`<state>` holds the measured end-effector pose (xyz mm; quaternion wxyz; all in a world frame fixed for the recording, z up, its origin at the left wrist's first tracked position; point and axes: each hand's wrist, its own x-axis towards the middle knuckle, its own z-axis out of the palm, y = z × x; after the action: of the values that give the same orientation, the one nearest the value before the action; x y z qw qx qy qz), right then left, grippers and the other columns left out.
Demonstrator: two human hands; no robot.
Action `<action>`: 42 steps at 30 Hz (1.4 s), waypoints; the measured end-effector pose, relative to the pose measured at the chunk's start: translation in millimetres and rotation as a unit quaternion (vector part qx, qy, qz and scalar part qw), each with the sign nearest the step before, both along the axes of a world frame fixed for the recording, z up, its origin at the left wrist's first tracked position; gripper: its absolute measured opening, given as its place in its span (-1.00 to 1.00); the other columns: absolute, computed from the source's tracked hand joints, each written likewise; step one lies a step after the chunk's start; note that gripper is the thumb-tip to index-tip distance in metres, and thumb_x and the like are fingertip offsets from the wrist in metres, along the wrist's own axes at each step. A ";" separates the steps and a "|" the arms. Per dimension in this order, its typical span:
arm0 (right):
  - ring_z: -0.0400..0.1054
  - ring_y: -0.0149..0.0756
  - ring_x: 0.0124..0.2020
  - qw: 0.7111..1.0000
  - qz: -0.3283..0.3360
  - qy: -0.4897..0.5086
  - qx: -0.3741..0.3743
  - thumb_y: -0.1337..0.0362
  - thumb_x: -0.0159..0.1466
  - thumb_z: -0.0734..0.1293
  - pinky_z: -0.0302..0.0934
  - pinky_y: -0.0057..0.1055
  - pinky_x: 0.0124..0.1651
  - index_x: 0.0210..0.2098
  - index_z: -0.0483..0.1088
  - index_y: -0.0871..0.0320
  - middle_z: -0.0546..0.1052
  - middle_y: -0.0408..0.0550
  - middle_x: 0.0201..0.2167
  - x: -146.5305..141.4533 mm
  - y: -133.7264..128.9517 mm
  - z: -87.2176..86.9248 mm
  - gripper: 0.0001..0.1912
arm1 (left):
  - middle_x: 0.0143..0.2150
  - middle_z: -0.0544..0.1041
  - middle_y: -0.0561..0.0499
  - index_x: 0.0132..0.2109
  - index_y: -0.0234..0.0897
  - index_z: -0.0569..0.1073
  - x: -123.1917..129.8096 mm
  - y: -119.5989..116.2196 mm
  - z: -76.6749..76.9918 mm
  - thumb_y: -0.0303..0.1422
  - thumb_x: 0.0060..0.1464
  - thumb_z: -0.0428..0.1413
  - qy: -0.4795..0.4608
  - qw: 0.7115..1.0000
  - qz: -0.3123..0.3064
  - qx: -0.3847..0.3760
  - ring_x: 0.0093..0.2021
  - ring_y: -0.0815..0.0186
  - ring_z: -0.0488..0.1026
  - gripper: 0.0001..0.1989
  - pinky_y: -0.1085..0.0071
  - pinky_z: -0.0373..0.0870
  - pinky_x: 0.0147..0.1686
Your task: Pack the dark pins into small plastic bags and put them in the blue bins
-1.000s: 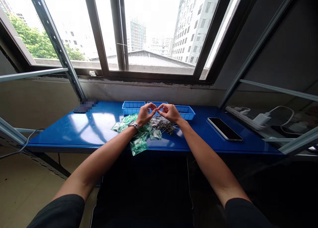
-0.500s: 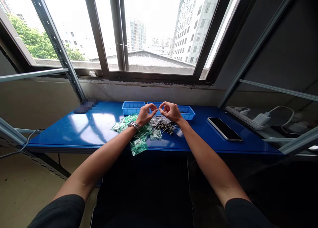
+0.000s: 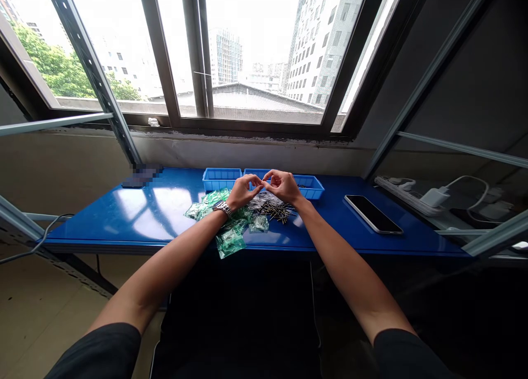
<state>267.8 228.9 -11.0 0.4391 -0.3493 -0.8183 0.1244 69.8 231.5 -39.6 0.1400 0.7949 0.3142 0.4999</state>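
Note:
My left hand (image 3: 243, 191), with a metal-band watch (image 3: 223, 207) at its wrist, is closed in a pinch. Its fingertips meet those of my right hand (image 3: 282, 186), which pinches as well. Whatever sits between the fingertips is too small to make out. Below the hands lies a heap of dark, thin screw-like pieces (image 3: 280, 211). Small clear plastic bags (image 3: 259, 223) lie close to that heap. Green plastic packets (image 3: 231, 242) are spread under and beside my left wrist, one of them hanging over the table's front edge.
Behind my hands stand blue bins, one at the left (image 3: 221, 180) and another at the right (image 3: 311, 187) with dark bits inside. A phone (image 3: 373, 214) rests on the blue table (image 3: 124, 217) at the right. Beyond it are a power strip (image 3: 412, 195) and a white charger (image 3: 434, 198).
The fingers of both hands have shifted slightly, and the fingertips are closer together. The packets, screw-like pieces and bins stay where they were.

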 end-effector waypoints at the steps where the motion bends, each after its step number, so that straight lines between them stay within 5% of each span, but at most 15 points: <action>1: 0.11 -0.44 -0.59 1.000 0.000 0.002 -0.002 0.07 0.27 0.42 0.08 -0.44 -0.46 -0.30 0.51 0.18 0.31 -0.24 -0.62 0.4 -0.4 0.5 -0.73 | -0.30 0.60 -0.03 -0.24 -0.27 0.56 0.2 -0.1 0.0 -0.23 0.25 0.21 -0.004 1.000 0.001 0.000 -0.29 0.28 0.48 -0.81 0.36 0.32 -0.33; 15: 0.09 -0.45 -0.60 1.000 0.009 0.010 -0.026 0.09 0.27 0.42 0.06 -0.44 -0.47 -0.28 0.51 0.18 0.28 -0.25 -0.63 2.1 0.4 0.7 -0.75 | -0.30 0.58 -0.04 -0.25 -0.27 0.53 1.1 -4.5 5.8 -0.10 0.29 0.17 -0.081 0.997 0.000 -0.014 -0.30 0.30 0.46 -0.69 0.38 0.33 -0.34; 33: 0.13 -0.42 -0.57 0.999 0.007 -0.016 -0.046 0.00 0.26 0.42 0.10 -0.43 -0.45 -0.28 0.53 0.18 0.30 -0.22 -0.61 5.9 1.0 3.3 -0.66 | -0.28 0.59 -0.03 -0.25 -0.27 0.52 0.8 -4.9 5.8 -0.15 0.30 0.15 -0.064 0.998 0.005 -0.017 -0.29 0.29 0.46 -0.72 0.37 0.32 -0.32; 38: 0.18 -0.39 -0.55 0.999 -0.033 -0.016 -0.028 0.01 0.27 0.41 0.12 -0.42 -0.43 -0.29 0.53 0.17 0.35 -0.19 -0.59 17.1 0.7 10.4 -0.69 | -0.26 0.61 -0.03 -0.22 -0.26 0.54 0.8 -3.1 3.7 -0.21 0.28 0.16 -0.054 0.998 0.015 -0.031 -0.28 0.29 0.48 -0.79 0.39 0.32 -0.35; 42: 0.27 -0.34 -0.52 0.988 -0.149 -0.029 -0.005 0.08 0.26 0.40 0.15 -0.39 -0.39 -0.30 0.56 0.15 0.42 -0.13 -0.56 37.6 8.2 14.4 -0.75 | -0.26 0.61 -0.03 -0.22 -0.26 0.55 0.9 -2.0 2.4 -0.24 0.28 0.13 -0.050 0.998 0.020 -0.036 -0.28 0.28 0.49 -0.81 0.39 0.31 -0.37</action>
<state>305.4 237.1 3.3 0.4270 -0.4727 -0.7691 0.0513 70.7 229.5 -37.2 0.1741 0.7567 0.3410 0.5299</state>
